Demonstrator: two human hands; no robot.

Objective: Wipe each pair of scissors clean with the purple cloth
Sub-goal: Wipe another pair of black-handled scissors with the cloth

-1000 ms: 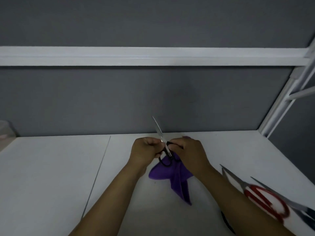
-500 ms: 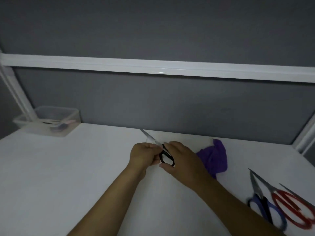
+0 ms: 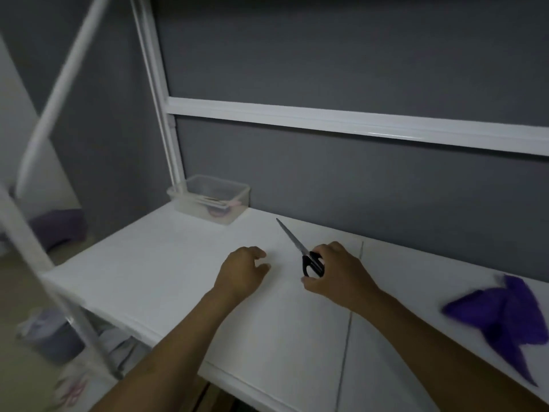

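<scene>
Gripping black-handled scissors [image 3: 309, 257], the right hand [image 3: 335, 272] hovers over table [image 3: 166, 263].

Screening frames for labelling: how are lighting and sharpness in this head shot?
Head view: dim, flat light; motion blur smears the purple cloth and the white frame posts at left; the black-handled scissors in the right hand are fairly sharp; faint glare on the white crossbar.

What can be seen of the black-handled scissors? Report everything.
The black-handled scissors have slim, closed, silvery metal blades and black loop handles, plastic by the look. The right hand grips the handles; the blades point away and leftward over the white table. Whether they touch the table is unclear.
</scene>
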